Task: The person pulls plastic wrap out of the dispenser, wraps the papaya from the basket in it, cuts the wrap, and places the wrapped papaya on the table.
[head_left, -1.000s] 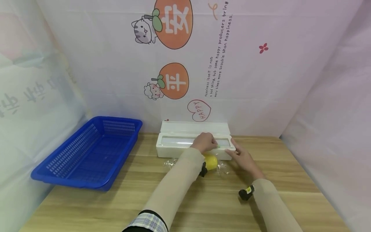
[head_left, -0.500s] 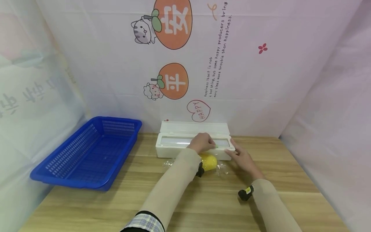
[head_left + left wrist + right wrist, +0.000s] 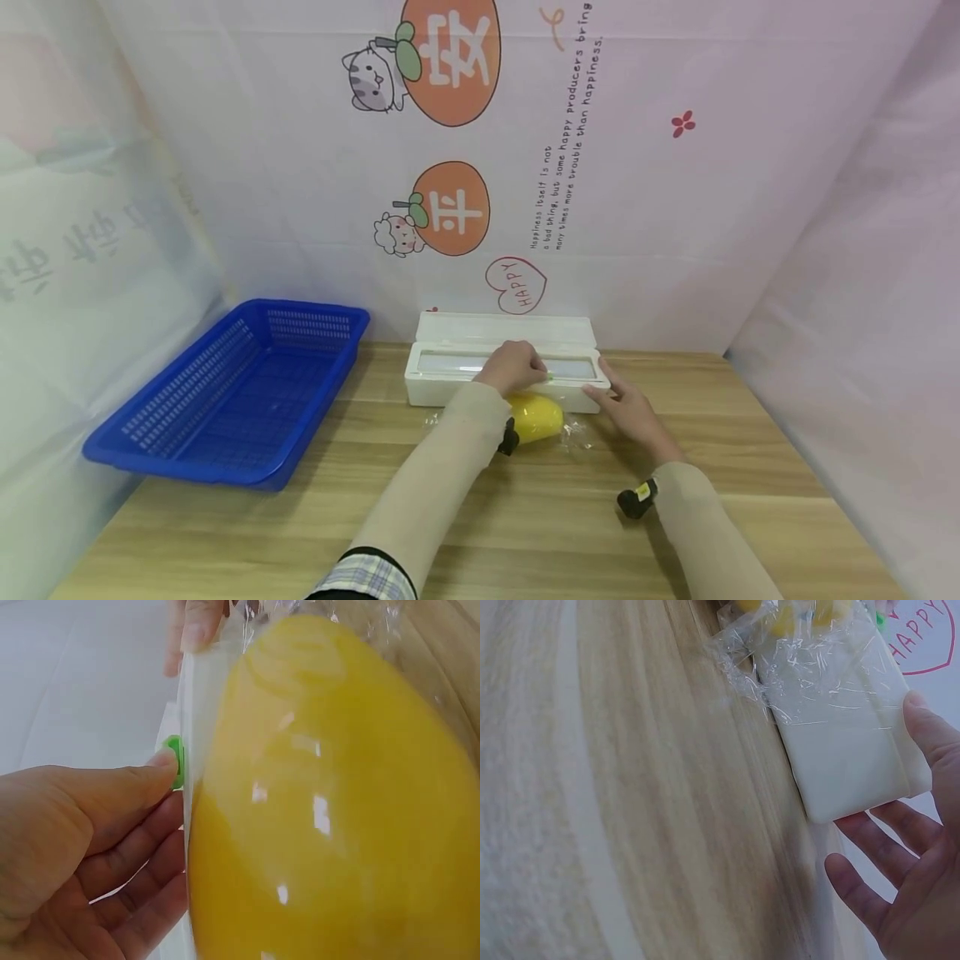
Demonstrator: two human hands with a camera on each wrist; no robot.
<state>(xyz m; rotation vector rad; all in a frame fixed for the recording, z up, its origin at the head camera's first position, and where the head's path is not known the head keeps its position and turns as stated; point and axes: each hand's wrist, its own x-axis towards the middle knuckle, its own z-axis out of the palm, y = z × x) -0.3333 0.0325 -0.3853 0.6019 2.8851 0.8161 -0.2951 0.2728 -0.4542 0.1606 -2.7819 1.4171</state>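
Observation:
A long white cling film dispenser (image 3: 435, 392) stands by the back wall with its lid raised. My left hand (image 3: 512, 368) pinches the small green slide cutter (image 3: 177, 760) on the dispenser's front edge, between thumb and fingers. At the dispenser's right end, my right hand (image 3: 632, 414) grips the corner, thumb at the upper edge and fingers against the end face (image 3: 870, 812). A smooth yellow tapered thing (image 3: 537, 418), shaped like a fruit, lies along the dispenser's front under clear cling film (image 3: 814, 682). Its left part is hidden by my left arm.
A blue plastic basket (image 3: 273, 400) stands on the left of the wooden table (image 3: 570, 533). Printed white cloth (image 3: 637, 208) hangs right behind the dispenser and along both sides. Loose film sticks out past the yellow thing's right end.
My left hand has slid left along the dispenser with the green cutter, so more of the yellow thing shows. The right hand has kept its place.

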